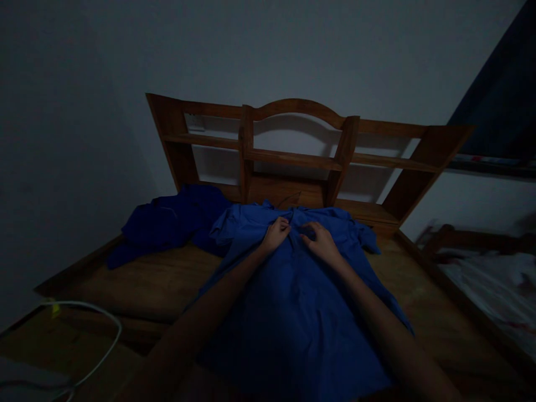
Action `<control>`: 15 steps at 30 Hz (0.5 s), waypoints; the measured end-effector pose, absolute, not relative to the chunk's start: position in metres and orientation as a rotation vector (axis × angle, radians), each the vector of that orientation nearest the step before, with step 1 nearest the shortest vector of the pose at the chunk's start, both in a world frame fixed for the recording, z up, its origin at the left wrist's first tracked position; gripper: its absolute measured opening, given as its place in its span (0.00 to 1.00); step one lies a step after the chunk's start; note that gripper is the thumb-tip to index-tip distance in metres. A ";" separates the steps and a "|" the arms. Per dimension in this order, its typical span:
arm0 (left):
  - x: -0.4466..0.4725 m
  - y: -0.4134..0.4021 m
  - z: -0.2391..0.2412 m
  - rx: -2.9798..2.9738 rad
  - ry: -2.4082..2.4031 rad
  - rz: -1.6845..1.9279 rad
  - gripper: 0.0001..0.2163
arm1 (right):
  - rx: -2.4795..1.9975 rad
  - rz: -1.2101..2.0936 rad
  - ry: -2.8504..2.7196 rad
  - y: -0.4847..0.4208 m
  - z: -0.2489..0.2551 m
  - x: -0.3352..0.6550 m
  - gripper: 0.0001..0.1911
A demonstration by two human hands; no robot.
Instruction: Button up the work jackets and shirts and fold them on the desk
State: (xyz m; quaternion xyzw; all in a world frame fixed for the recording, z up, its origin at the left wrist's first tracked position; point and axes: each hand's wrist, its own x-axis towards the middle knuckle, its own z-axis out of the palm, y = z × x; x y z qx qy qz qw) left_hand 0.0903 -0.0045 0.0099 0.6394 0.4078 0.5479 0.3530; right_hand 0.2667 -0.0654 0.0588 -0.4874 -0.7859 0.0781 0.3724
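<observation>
A blue short-sleeved shirt (288, 301) lies spread out in front of me, its collar end toward the wooden headboard shelf. At the neck opening, my left hand (277, 231) pinches the edge of the shirt between thumb and fingers. Just to the right, my right hand (320, 240) hovers over or touches the upper front, with thumb and fingers apart and curved. The dim light hides the fine detail at the fingertips. Left of the shirt, a darker blue garment (176, 218) lies crumpled.
Behind the clothes stands a wooden shelf unit (293, 159) against the wall. Wooden boards (142, 285) form the surface below. A white cable (106, 312) loops at the lower left. On the right are a dark curtain (498, 95) and pale bedding (494, 279).
</observation>
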 end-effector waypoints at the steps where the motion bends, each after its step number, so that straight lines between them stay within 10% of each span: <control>1: 0.085 -0.008 0.007 1.683 1.042 1.376 0.07 | -1.208 0.223 -2.057 -0.076 0.062 0.264 0.11; 15: 0.068 -0.041 0.016 2.018 0.839 0.643 0.14 | -1.268 0.826 -2.325 -0.105 0.056 0.284 0.13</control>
